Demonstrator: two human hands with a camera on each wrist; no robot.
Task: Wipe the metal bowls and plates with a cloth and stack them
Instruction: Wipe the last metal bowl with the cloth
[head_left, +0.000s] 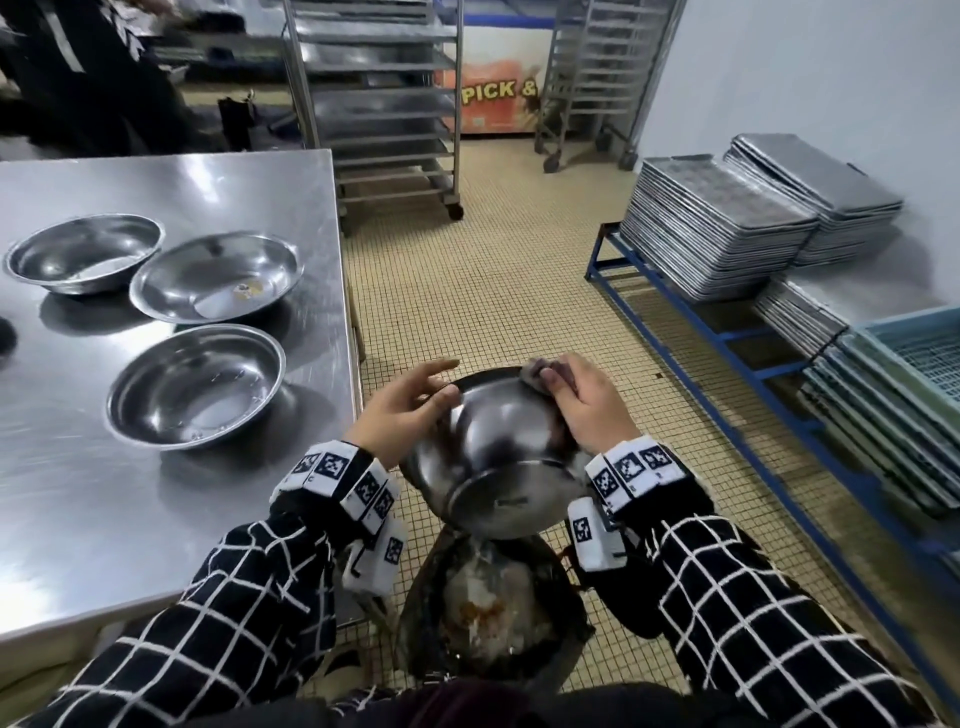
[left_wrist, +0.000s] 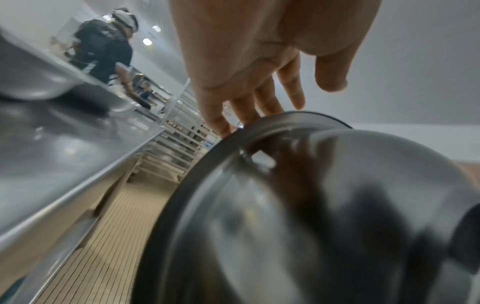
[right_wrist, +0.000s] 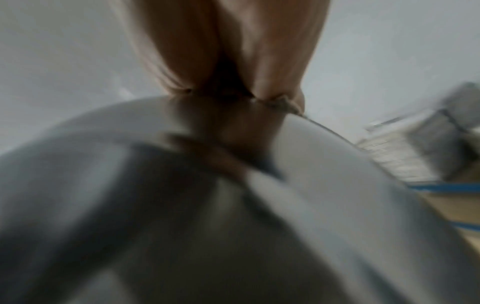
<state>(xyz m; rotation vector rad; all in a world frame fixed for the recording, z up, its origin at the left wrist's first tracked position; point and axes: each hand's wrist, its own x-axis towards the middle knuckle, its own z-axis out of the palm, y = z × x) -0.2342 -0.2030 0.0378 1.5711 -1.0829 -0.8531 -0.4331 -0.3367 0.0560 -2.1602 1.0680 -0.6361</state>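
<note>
A metal bowl is held tilted, base toward the person, above a lined bin. The left hand steadies its rim with fingers spread; the right hand pinches a cloth against the rim. Three more bowls sit on the table to the left

commercial kitchen, steel worktable, wheeled tray racks, stacked baking trays, tiled floor
</note>
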